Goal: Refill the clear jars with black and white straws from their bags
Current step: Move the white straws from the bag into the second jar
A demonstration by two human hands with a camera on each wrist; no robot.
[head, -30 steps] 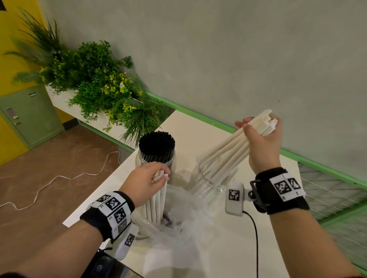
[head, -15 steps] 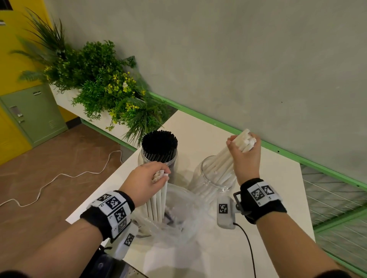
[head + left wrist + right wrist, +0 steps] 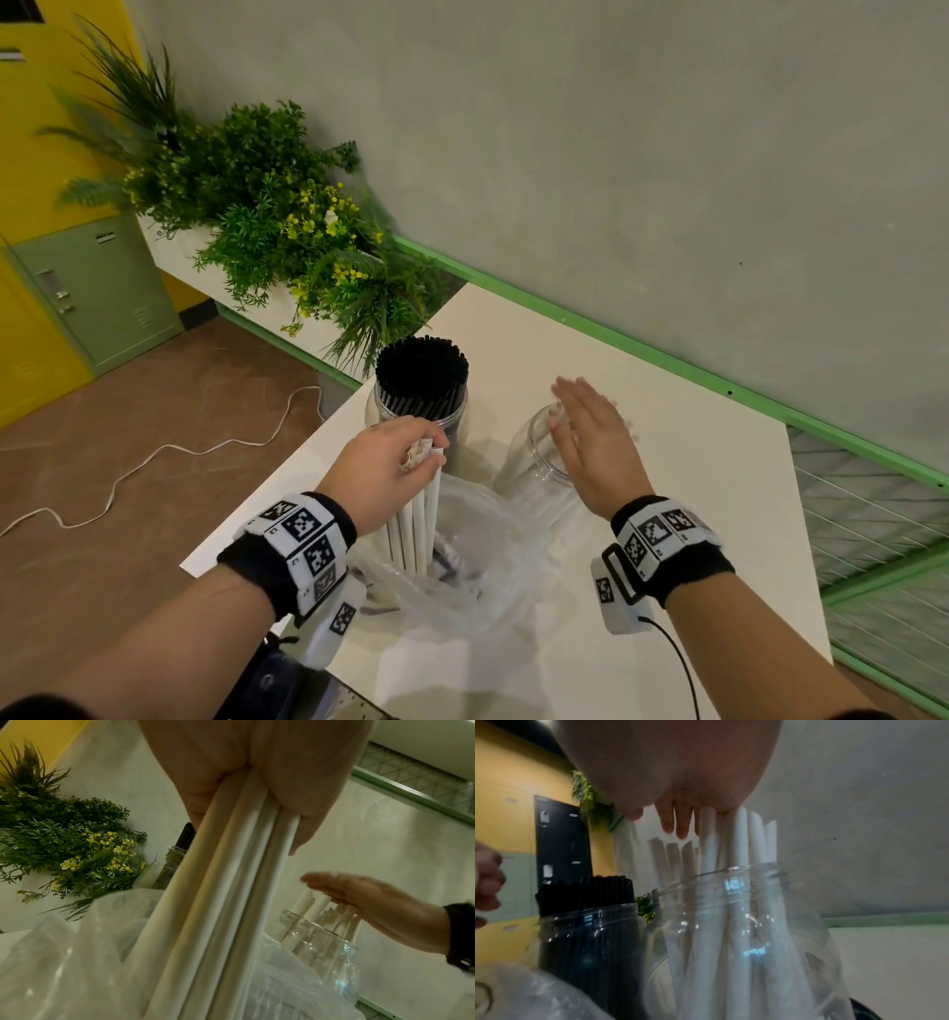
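The left hand [image 3: 382, 465] still grips upright white straws [image 3: 416, 529] standing in the clear bag [image 3: 462, 575] at 6 o'clock. The right hand [image 3: 590, 444], which held a bundle before, now lies flat with straight fingers on the straws in the clear jar [image 3: 531, 478]. At 11 o'clock stands the black-straw jar [image 3: 418, 383] on the white table [image 3: 693, 539]; farther, plants [image 3: 267, 205] and a grey wall [image 3: 616, 154]

the right hand [image 3: 590, 452] lies flat over the right jar [image 3: 534, 462], covering its mouth; black straws [image 3: 422, 366] pack the left jar [image 3: 457, 426]; the bag [image 3: 472, 560] crowds the near table [image 3: 719, 539]; bare tabletop lies right of the jars and behind them
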